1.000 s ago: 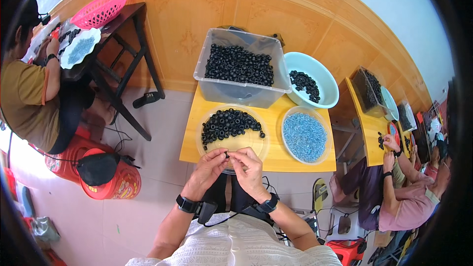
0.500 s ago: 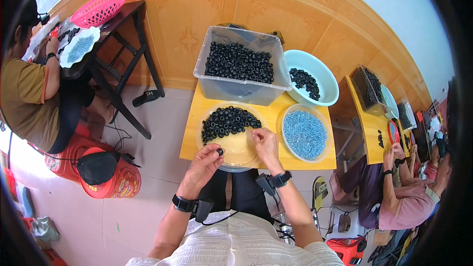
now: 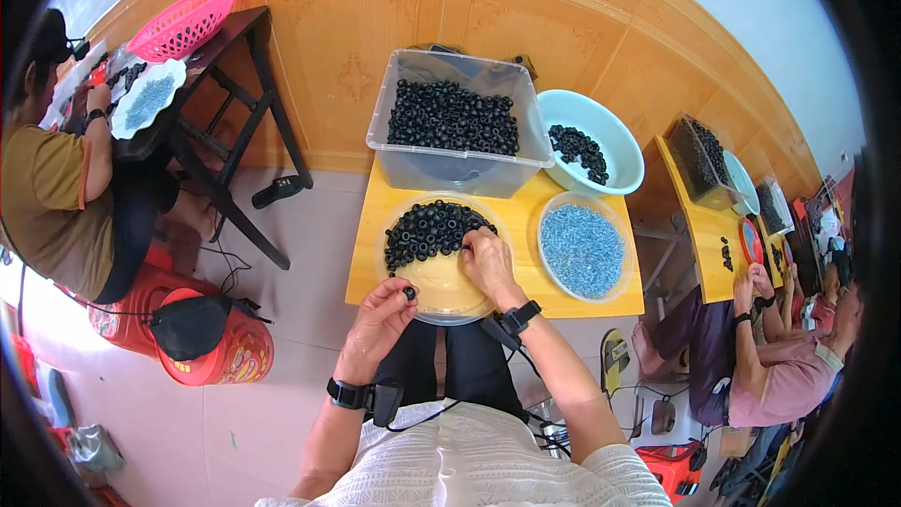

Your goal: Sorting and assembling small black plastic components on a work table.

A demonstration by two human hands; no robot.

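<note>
My left hand (image 3: 377, 327) pinches one small black ring (image 3: 409, 293) at the near left rim of a shallow clear dish (image 3: 441, 293). A heap of black rings (image 3: 430, 228) fills the far half of that dish. My right hand (image 3: 486, 261) rests on the near right edge of the heap, fingers curled down into the rings; what it grips is hidden. Both wrists wear black bands. The dish sits on a small yellow table (image 3: 371, 263).
Behind the dish stands a clear tub of black rings (image 3: 452, 120) and a pale blue basin (image 3: 610, 131) with fewer rings. A clear dish of blue-grey screws (image 3: 582, 249) lies at right. Seated people work at left (image 3: 52, 197) and right (image 3: 779, 366). A red stool (image 3: 202, 343) stands at left.
My hands were together over the dish's near rim, then parted. The right hand reached forward into the ring heap; the left stayed near the rim holding a ring.
</note>
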